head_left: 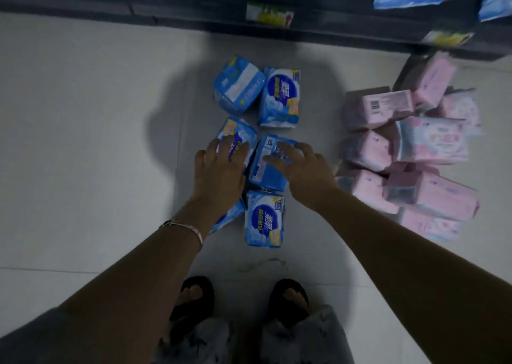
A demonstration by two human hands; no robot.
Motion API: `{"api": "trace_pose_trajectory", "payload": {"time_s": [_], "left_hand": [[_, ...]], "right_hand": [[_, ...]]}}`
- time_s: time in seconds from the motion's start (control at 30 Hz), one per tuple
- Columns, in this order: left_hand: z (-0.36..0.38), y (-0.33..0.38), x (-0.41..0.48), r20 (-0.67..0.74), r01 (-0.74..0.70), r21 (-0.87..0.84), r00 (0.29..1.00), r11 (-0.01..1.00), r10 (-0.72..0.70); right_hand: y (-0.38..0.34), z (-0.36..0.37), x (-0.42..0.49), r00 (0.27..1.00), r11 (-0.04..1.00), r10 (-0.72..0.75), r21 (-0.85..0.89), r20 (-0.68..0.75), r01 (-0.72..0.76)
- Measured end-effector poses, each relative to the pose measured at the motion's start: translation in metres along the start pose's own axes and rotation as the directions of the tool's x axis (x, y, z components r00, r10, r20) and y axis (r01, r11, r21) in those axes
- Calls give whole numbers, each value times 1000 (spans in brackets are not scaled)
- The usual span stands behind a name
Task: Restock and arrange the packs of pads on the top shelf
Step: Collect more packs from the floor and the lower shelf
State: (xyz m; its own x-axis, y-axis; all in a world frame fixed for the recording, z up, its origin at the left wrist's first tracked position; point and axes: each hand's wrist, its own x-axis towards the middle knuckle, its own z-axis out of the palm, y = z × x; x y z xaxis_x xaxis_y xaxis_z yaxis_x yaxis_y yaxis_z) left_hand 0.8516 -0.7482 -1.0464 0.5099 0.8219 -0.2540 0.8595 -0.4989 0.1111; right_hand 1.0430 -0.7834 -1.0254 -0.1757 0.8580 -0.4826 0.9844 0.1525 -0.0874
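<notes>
pale floor (83,114) runs up to the dark shelf (194,6). on the right lies a heap of pink packs (379,107), at least eight, hard to count. six blue packs (279,97) lie in two columns on the floor. left hand (219,166) and right hand (302,166) spread over the middle pair, each grip wide open, clasping nothing.

Head view, single: worn high, facing steeply down onto floor (83,141); shelving base (194,11) along top edge.
</notes>
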Motion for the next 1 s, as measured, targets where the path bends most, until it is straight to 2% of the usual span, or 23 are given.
{"api": "trace_pose_trajectory", "payload": {"time_s": [0.07,0.13,0.2,0.27,0.4,0.57,0.8,0.9,1.0], "left_hand": [[15,3,12,29,68,-4,997,998,-68],[26,5,22,104,158,-46,983,986,-152],[34,3,29,206,249,-144,954,958,-217],[39,0,33,238,303,-285,941,909,-240],[41,-4,37,269,309,-385,939,870,-215],[5,-5,40,212,292,-411,952,864,-221],[-131,-9,16,61,249,-316,968,915,-242],[-203,-10,4,-37,243,-259,965,935,-261],[-273,-14,-4,-131,169,-255,970,952,-207]], "right_hand": [[5,13,11,995,988,-102,-116,14,103],[10,28,23,993,962,-114,-245,31,118],[8,31,32,995,957,-102,-270,14,102],[6,33,42,990,950,-133,-289,-36,117],[2,37,44,991,951,-62,-308,-121,22],[0,27,32,966,957,-92,-291,-242,18],[-10,-87,-11,951,994,95,-22,-294,-106],[-15,-156,-35,946,979,183,138,-267,-151],[-20,-227,-60,923,964,235,194,-303,-182]]}}
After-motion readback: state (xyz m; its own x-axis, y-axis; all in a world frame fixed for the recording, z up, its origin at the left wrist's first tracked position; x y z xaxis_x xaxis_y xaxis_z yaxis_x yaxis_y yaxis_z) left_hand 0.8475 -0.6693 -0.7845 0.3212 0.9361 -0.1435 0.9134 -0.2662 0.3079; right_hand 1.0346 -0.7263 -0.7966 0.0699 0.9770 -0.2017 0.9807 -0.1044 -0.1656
